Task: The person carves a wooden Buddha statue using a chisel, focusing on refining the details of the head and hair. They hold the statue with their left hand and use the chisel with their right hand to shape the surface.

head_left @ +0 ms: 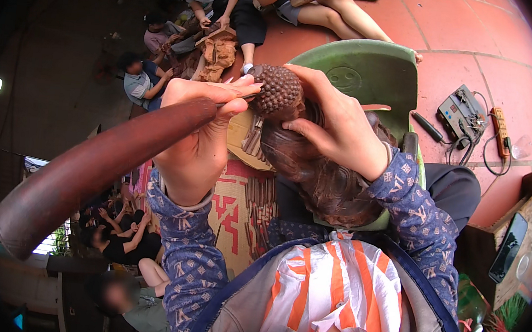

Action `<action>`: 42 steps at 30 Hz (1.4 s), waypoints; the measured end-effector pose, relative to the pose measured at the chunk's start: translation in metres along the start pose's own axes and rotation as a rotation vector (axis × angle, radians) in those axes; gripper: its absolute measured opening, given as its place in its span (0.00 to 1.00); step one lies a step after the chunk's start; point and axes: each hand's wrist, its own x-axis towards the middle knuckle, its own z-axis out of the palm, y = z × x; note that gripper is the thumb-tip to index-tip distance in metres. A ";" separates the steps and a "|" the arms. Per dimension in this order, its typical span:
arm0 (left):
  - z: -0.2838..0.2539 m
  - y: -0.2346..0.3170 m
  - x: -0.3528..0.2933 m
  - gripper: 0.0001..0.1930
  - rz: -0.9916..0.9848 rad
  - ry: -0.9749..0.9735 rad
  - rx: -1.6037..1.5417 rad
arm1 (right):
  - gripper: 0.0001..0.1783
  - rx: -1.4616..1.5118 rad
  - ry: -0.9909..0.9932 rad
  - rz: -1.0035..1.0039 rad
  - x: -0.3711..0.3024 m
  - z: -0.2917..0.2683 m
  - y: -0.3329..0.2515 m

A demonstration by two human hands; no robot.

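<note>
A dark brown carved wooden statue (334, 184) rests against a green plastic chair in front of me. Its head (279, 92) is covered in rows of small round curls. My right hand (345, 125) is closed around the neck and the side of the head, with the thumb on the near side. In my closed left hand (195, 144) is a carving chisel (108, 158) with a thick reddish-brown wooden handle. The handle points down to the left, and its thin metal shank reaches the curls. The cutting tip is too small to make out.
The green chair's back (379, 65) rises behind the statue. Several chisels (262, 207) lie on a patterned mat (226, 222). To the right are a corded control box (463, 114), a black handpiece (426, 125), a power strip (501, 131) and a phone (509, 247). Other people sit at left and ahead.
</note>
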 end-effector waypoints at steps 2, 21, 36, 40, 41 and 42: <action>0.000 0.000 0.000 0.03 0.002 -0.031 0.036 | 0.35 -0.010 0.003 -0.008 0.000 0.000 0.000; -0.016 -0.022 -0.064 0.13 -0.273 -0.246 -0.896 | 0.35 0.024 -0.014 0.014 -0.001 0.000 0.000; 0.014 -0.005 -0.108 0.09 -0.118 -0.543 -0.437 | 0.13 0.244 -0.376 0.239 -0.052 -0.035 -0.077; 0.018 -0.003 -0.109 0.08 -0.175 -0.279 -0.293 | 0.11 0.190 -0.212 0.213 -0.056 -0.049 -0.075; 0.019 -0.003 -0.110 0.08 -0.152 -0.232 -0.248 | 0.11 0.181 -0.207 0.219 -0.055 -0.050 -0.074; 0.022 -0.003 -0.111 0.09 -0.129 -0.185 -0.203 | 0.11 0.171 -0.202 0.225 -0.054 -0.050 -0.074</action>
